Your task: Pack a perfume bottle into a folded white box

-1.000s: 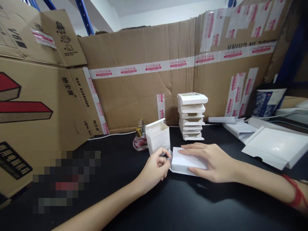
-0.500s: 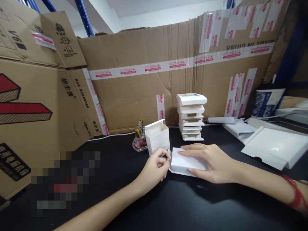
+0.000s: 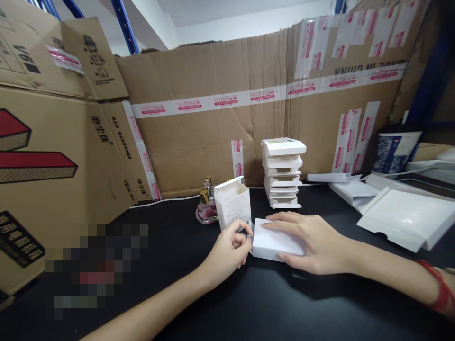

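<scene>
A flat white cardboard box (image 3: 272,240) lies on the black tabletop between my two hands. My right hand (image 3: 314,244) spans it from above, fingers on the top and far side, thumb at the near side. My left hand (image 3: 231,246) is at the box's left end, its thumb and index finger closed on the small end flap (image 3: 250,234); the fingertips partly cover that flap. Just behind my left hand stands an upright white carton (image 3: 232,203) with its top flap raised. Small glass bottles with gold caps (image 3: 204,196) stand to the left of this carton.
Beyond my right hand rises a stack of small white boxes (image 3: 283,173). Larger white open boxes (image 3: 408,218) lie to the right, with a blue-and-white cup (image 3: 394,149) behind them. A big cardboard sheet (image 3: 199,142) walls the back; a large carton (image 3: 67,156) flanks the left.
My right hand has shifted very slightly toward me on the box. The left hand keeps its place at the flap, and the other objects have not moved.
</scene>
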`<action>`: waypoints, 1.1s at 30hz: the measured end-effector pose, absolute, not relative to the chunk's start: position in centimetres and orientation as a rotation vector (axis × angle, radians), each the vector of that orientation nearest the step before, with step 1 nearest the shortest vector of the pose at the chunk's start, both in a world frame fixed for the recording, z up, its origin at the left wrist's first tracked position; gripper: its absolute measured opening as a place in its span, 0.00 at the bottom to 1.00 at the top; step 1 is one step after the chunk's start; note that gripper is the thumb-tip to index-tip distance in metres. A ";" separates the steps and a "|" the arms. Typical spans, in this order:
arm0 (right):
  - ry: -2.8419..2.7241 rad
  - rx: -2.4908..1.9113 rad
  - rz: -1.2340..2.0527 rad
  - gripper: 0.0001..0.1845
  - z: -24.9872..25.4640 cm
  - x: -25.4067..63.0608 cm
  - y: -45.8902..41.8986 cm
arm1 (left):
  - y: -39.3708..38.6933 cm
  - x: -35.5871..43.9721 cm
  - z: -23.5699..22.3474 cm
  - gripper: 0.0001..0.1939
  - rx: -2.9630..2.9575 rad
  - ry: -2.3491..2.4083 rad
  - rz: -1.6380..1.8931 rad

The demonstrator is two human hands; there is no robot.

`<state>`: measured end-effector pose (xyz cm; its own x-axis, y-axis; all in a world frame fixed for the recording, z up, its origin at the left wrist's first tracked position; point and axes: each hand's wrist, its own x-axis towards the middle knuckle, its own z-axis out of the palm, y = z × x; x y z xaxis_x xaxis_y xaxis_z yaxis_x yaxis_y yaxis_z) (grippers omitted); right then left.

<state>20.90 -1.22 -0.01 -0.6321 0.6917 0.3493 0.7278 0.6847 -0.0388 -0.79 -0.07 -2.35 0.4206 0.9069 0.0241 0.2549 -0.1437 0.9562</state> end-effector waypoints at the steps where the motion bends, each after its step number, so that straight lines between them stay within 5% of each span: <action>1: -2.571 -1.151 -0.126 0.31 0.0 20.8 -1.3 | -0.1 -0.8 -2.4 0.09 1.655 1.038 0.796; 9: -2.597 -1.270 0.142 0.40 0.3 20.4 -1.3 | -0.7 -1.0 -1.8 0.09 1.684 1.005 0.792; 15: -2.522 -1.241 0.226 0.37 0.3 20.3 -1.3 | -1.6 -1.2 -1.7 0.11 1.806 0.988 0.996; 24: -2.441 -1.146 0.195 0.38 0.0 20.5 -1.0 | -1.3 -1.6 -1.5 0.06 1.899 1.157 1.780; 33: -2.548 -1.133 0.233 0.27 -0.1 20.8 -0.5 | -0.9 -2.2 -0.9 0.07 2.293 1.112 1.882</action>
<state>20.76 -0.51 -0.14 -0.6234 0.7438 0.2410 0.6877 0.6683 -0.2836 -2.16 -0.87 -0.89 0.0481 0.4923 0.8691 0.5237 -0.7533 0.3978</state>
